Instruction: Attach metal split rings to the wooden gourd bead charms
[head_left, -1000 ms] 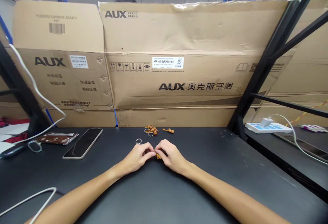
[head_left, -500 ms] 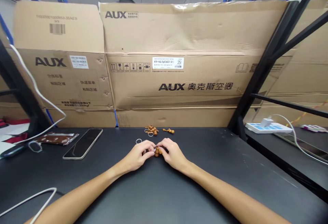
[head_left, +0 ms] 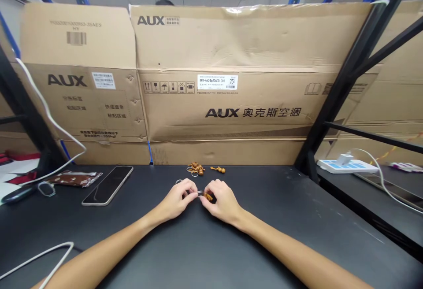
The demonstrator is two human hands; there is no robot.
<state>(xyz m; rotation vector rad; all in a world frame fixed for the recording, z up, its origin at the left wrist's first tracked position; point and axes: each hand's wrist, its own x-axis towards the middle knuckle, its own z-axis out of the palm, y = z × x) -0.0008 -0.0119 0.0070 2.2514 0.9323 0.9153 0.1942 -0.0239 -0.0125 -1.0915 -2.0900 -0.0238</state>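
Observation:
My left hand (head_left: pixel 180 198) pinches a silver key ring (head_left: pixel 200 193) between thumb and fingertips over the dark table. Facing it, my right hand (head_left: pixel 223 198) has its fingers closed around a small brown gourd pendant (head_left: pixel 208 197) with a yellow-orange cord, partly hidden by the fingers. The ring spans the gap between both hands; whether it is threaded through the cord I cannot tell. A loose key ring (head_left: pixel 179 182) lies just beyond my left hand, partly covered by it.
Behind the hands lie a cluster of gourd pendants with rings (head_left: pixel 196 168) and a single gourd pendant (head_left: pixel 218 170). A phone (head_left: pixel 108 186) and a brown packet (head_left: pixel 75 178) are at left. Cardboard sheets (head_left: pixel 218 126) stand along the back; a power strip (head_left: pixel 346 165) sits at right.
The gourd pendant has shifted right and turned in my right hand, so less of it shows. The ring is now stretched between the fingers of both hands.

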